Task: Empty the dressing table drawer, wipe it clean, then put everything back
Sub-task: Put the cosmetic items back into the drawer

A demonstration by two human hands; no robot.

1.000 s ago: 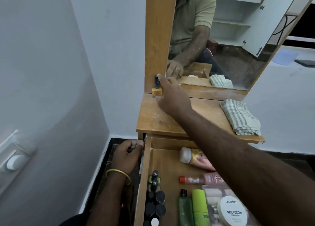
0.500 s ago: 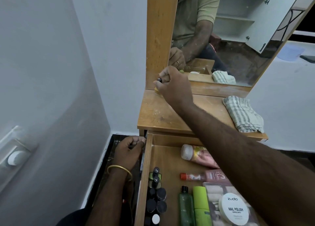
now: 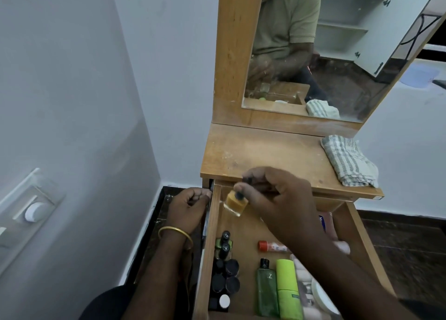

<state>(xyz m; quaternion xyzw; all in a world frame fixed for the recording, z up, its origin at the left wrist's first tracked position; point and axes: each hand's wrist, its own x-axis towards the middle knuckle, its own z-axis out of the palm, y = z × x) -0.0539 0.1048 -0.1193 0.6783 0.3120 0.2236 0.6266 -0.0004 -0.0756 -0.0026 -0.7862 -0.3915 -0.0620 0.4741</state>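
Refilling is nearly done: a yellow bottle (image 3: pixel 235 202) is pinched by the right hand (image 3: pixel 284 206) over the drawer's (image 3: pixel 213 247) back-left corner, whose left edge is gripped by the left hand (image 3: pixel 190 208).

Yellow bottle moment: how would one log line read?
stage: refilling | right hand: pinches yellow bottle above drawer | left hand: grips drawer's side | cloth: on tabletop

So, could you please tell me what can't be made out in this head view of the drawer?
- Pink bottles at the drawer's right side: mostly hidden by the right forearm.
- White jar: label covered by the arm, cut by the bottom edge.
- Yellow bottle in the right hand: motion-blurred, label unreadable.
- Left hand at the drawer's side: its fingers curl out of sight.
- Dark caps: markings too small.
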